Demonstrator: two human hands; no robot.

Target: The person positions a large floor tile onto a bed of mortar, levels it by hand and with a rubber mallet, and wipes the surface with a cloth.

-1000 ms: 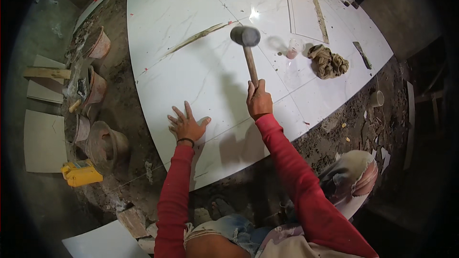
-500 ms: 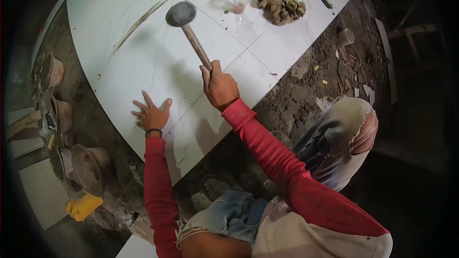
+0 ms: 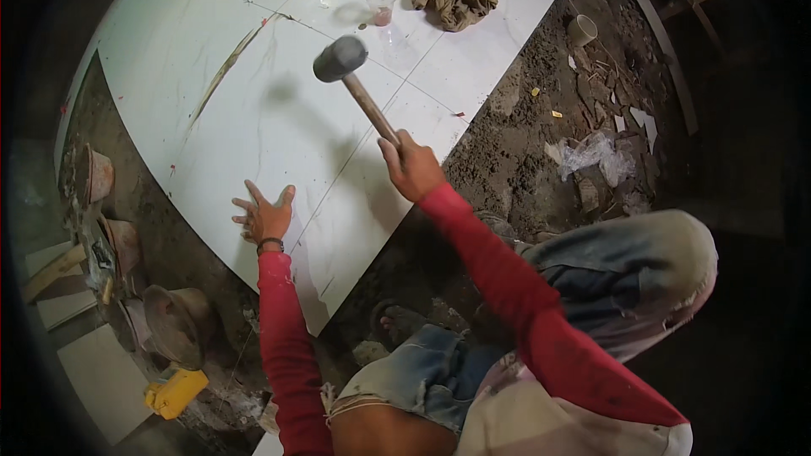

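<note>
My right hand [image 3: 416, 165] is closed round the wooden handle of a rubber mallet [image 3: 342, 59]. Its dark, thick head is raised over the white floor tiles [image 3: 228, 118], and a blurred shadow falls on the tile to its left. With fingers spread, my left hand [image 3: 269, 218] rests flat on a tile close to the left edge of the tiled area. A thin joint line between tiles runs just right of that hand. A dark band circles my left wrist.
A crumpled brown cloth [image 3: 456, 3] and a clear plastic cup [image 3: 382, 7] stand on the far tiles, with a thin strip [image 3: 226, 72] at left. Bare soil borders the tiles, holding a white cup [image 3: 582, 30], plastic wrap [image 3: 596, 156], buckets [image 3: 179, 325] and a yellow object [image 3: 176, 393].
The view has shifted, so the far tiles, cloth and cup sit further left. Against the tiles, the mallet has moved right and nearer me. My left hand stays spread on the tile.
</note>
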